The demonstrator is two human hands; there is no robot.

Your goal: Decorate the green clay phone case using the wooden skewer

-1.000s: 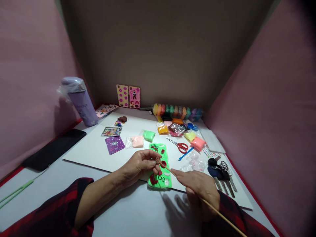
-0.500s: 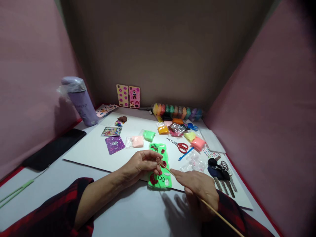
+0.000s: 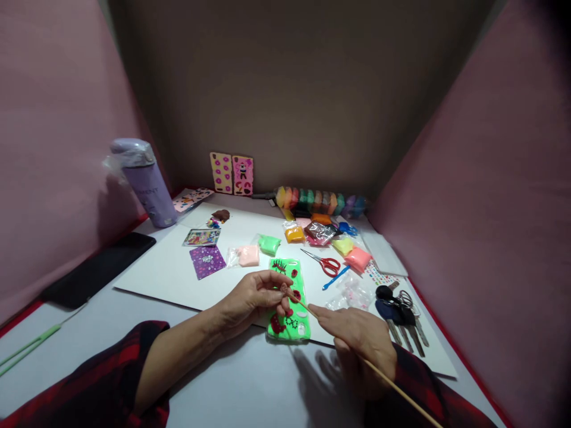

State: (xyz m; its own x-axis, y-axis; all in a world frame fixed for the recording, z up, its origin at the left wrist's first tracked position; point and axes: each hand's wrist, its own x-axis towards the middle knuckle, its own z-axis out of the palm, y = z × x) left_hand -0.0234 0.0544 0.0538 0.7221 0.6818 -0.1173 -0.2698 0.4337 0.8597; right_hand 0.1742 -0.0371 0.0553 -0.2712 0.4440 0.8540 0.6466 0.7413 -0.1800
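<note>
My left hand [image 3: 256,297] pinches a small brownish-pink lump of clay [image 3: 284,289] between thumb and fingertips, above a green phone case [image 3: 289,267]. Dark red shapes, black dots and a fishbone figure decorate that case, and my fingers cover part of it. A thin wooden stick [image 3: 392,386] runs through my closed right hand [image 3: 361,336], and its tip meets the clay lump or sits right at it. Part of the right hand's grip is turned away from view.
Red-handled scissors [image 3: 328,265], a blue modelling tool [image 3: 335,278] and bagged clay [image 3: 358,260] lie on a white board [image 3: 165,279]. Keys [image 3: 404,318] rest at the right. A purple bottle [image 3: 149,190] stands at the left, near a black pouch [image 3: 98,267].
Both hands stay almost in place. The stick's tip and the clay lump have shifted only very slightly.
</note>
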